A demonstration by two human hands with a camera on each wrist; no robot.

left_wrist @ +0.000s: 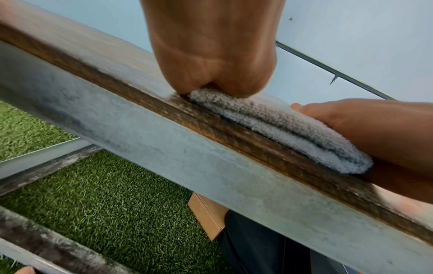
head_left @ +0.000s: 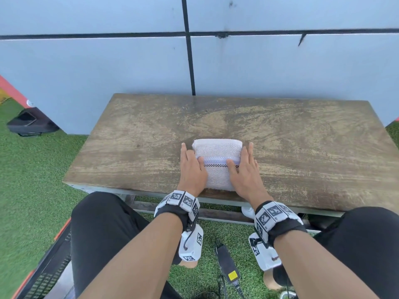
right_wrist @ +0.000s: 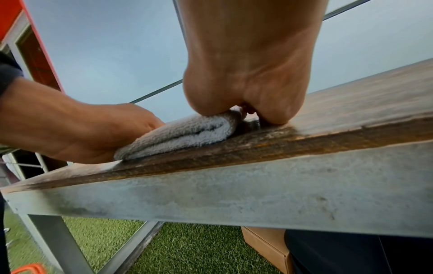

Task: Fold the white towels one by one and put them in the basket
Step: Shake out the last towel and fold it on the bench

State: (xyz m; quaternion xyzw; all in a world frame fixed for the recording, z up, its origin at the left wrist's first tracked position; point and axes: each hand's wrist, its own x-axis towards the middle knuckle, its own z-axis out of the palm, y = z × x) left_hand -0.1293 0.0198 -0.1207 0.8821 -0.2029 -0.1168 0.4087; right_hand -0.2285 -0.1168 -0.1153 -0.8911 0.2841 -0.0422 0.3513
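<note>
A white towel (head_left: 217, 152), folded into a small thick rectangle with a checked stripe across it, lies near the front edge of the wooden table (head_left: 302, 147). My left hand (head_left: 192, 156) lies against the towel's left side, fingers straight on the wood and thumb resting on top. My right hand (head_left: 241, 156) mirrors it on the right side. In the left wrist view the towel's layered edge (left_wrist: 281, 126) shows between my left palm (left_wrist: 215, 55) and my right hand (left_wrist: 374, 126). The right wrist view shows that same fold (right_wrist: 187, 135) under my right palm (right_wrist: 248, 64).
A black mesh container with an orange rim (head_left: 49, 266) stands low beside my left leg. On the green turf lie a black device (head_left: 30, 121) at far left and a power adapter (head_left: 228, 262) between my legs. A cardboard box (right_wrist: 264, 246) sits under the table. A grey wall is behind.
</note>
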